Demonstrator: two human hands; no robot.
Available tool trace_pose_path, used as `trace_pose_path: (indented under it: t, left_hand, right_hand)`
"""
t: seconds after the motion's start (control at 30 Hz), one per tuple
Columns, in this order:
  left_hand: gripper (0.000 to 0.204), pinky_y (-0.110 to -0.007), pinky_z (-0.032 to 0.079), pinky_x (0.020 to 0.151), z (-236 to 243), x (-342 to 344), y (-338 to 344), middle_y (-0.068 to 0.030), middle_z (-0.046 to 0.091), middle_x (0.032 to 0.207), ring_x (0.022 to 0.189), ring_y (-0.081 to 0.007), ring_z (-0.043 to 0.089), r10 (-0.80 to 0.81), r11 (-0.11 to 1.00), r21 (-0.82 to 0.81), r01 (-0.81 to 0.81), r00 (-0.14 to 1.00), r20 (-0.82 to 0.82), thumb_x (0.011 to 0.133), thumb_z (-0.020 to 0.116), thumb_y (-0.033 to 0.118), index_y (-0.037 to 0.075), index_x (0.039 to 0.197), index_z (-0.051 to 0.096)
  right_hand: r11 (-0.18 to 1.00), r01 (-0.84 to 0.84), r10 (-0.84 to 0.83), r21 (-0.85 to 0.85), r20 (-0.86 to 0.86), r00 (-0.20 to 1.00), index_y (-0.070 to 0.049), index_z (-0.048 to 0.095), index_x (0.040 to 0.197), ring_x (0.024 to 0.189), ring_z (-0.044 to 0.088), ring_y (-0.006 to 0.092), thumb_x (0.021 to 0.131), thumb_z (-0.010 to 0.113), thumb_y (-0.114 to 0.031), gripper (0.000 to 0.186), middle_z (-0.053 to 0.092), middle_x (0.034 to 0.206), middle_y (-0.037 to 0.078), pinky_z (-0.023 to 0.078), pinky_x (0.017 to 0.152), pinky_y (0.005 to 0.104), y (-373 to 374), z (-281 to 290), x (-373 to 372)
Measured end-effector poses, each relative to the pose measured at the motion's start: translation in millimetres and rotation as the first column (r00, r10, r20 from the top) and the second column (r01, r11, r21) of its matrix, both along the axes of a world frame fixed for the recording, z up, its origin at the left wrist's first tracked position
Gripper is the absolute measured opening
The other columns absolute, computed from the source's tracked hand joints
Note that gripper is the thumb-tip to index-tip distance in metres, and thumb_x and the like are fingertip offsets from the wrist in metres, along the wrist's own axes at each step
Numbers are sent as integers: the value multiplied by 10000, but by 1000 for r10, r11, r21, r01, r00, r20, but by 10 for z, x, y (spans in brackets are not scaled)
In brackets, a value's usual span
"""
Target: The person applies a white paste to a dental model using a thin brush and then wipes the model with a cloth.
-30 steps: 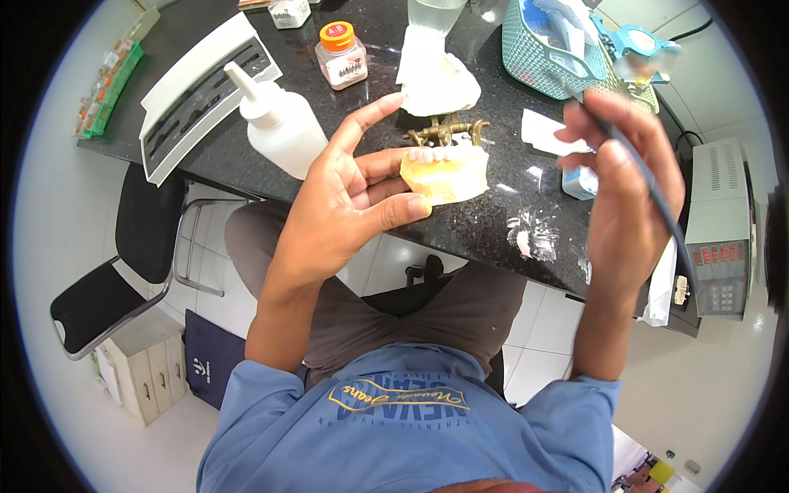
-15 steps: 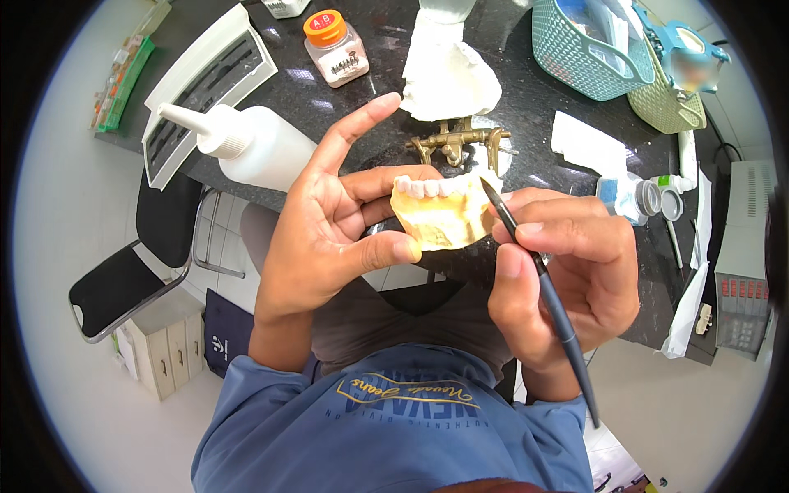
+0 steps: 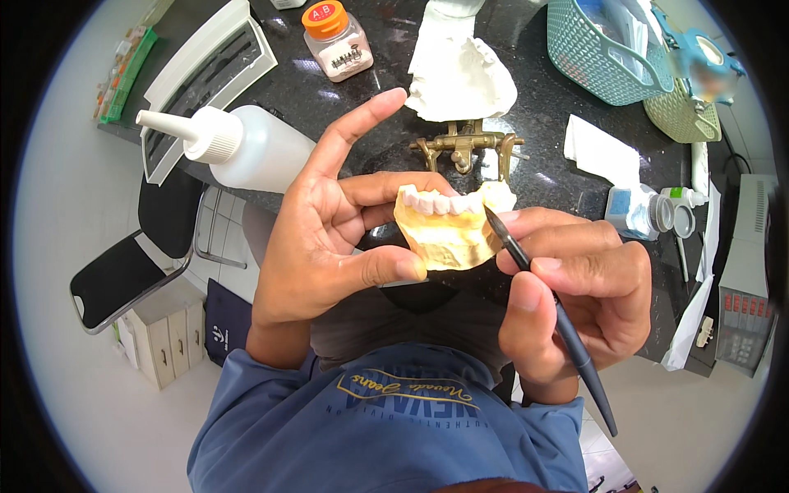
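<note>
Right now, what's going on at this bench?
A person holds a yellow dental cast with a row of white teeth in the left hand, above the edge of a black worktop. The right hand grips a thin dark brush like a pen, its tip at the cast's right end. On the worktop behind lie a brass articulator, a white squeeze bottle, an orange-capped jar and a white plaster piece.
</note>
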State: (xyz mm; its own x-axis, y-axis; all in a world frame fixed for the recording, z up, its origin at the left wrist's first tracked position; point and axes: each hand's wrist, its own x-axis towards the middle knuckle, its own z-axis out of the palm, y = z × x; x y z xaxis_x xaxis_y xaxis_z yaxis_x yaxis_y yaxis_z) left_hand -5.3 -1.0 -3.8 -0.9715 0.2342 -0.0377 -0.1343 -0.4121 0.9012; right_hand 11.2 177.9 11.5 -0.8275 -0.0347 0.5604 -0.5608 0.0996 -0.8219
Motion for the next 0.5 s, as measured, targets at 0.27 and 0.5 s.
trace_pose_path:
  t: [0.27, 0.5]
  left_hand:
    - [1173, -337, 510, 891, -3, 16, -15, -201, 655, 1030, 976, -236, 656, 3, 1000, -19, -3, 1000, -9, 663, 871, 218, -79, 1441, 45]
    - [1169, -343, 514, 891, 3, 2, -2, -205, 654, 1037, 981, -244, 656, 1, 1000, -9, -1, 1000, -13, 664, 870, 215, -79, 1440, 47]
  right_hand:
    - [1000, -1, 1, 9, 10, 1000, -32, 475, 864, 775, 657, 259, 831, 678, -88, 213, 606, 738, 144, 543, 733, 365, -6, -8, 2]
    - [1000, 7, -6, 26, -34, 999, -23, 478, 858, 762, 663, 267, 826, 682, -78, 214, 633, 730, 167, 539, 737, 369, 0, -23, -38]
